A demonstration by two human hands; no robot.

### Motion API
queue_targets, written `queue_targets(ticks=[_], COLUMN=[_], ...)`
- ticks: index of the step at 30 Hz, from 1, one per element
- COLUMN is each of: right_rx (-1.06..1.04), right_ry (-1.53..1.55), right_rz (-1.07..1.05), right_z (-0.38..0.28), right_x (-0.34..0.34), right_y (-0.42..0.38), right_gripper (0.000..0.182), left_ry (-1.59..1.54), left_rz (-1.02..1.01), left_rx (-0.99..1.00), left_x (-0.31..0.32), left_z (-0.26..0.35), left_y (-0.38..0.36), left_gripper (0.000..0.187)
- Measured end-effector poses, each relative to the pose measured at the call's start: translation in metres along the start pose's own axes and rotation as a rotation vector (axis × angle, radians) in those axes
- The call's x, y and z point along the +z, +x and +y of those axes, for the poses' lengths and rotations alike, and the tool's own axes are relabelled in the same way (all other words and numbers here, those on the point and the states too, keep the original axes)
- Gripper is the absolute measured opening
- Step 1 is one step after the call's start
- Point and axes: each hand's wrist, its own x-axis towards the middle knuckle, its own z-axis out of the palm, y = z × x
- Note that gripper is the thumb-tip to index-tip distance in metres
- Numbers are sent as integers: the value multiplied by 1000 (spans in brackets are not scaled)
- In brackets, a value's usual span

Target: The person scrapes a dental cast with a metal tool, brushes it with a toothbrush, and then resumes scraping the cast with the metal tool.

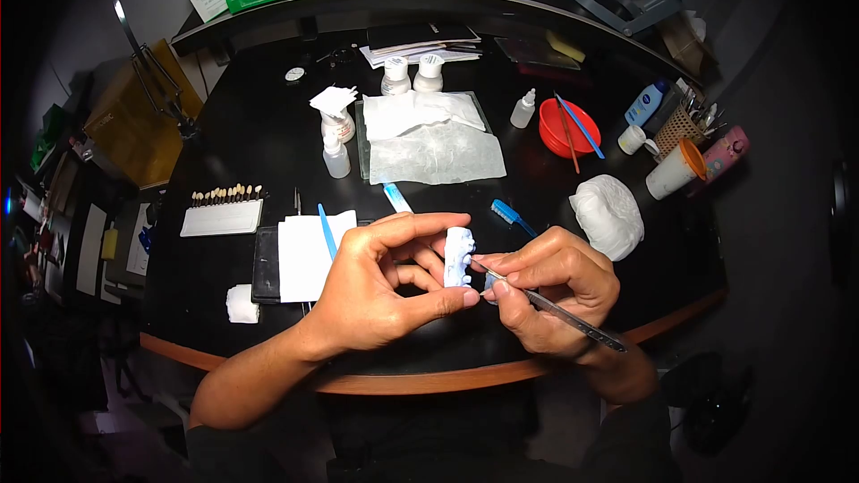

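Observation:
Between the fingertips and thumb of my left hand [371, 291] is a small pale dental cast [457, 255], held upright with its row of teeth facing right. My right hand [565, 286] pinches a slim dark metal dental instrument [577, 319] like a pen. Its tip meets or lies very near the teeth of the cast; exact contact cannot be told. A small bluish thing [491, 281] shows by the right fingertips, partly hidden. Behind my left hand lie a white paper pad [302, 255] and a blue-handled tool [326, 231].
A shade guide [222, 217] sits at left. Farther back are a paper-covered glass slab [434, 156], dropper bottles [335, 157] and a red bowl [557, 132]. A blue brush [508, 212] and wadded white tissue [608, 217] lie at right. The table's wooden edge [420, 383] runs below my hands.

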Motion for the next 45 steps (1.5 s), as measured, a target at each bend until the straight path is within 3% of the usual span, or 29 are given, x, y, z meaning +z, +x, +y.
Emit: queue_targets(ticks=[17, 45], right_rx=[-27, -68], right_ry=[-64, -21], right_rz=[-51, -86], right_z=[-3, -3], right_x=[3, -2], right_y=[1, 0], right_gripper=[16, 15], left_ry=[100, -63], left_rz=[55, -24], left_rx=[50, -44], left_x=[0, -2], left_z=[-4, 2], left_y=[-1, -2], left_gripper=[61, 62])
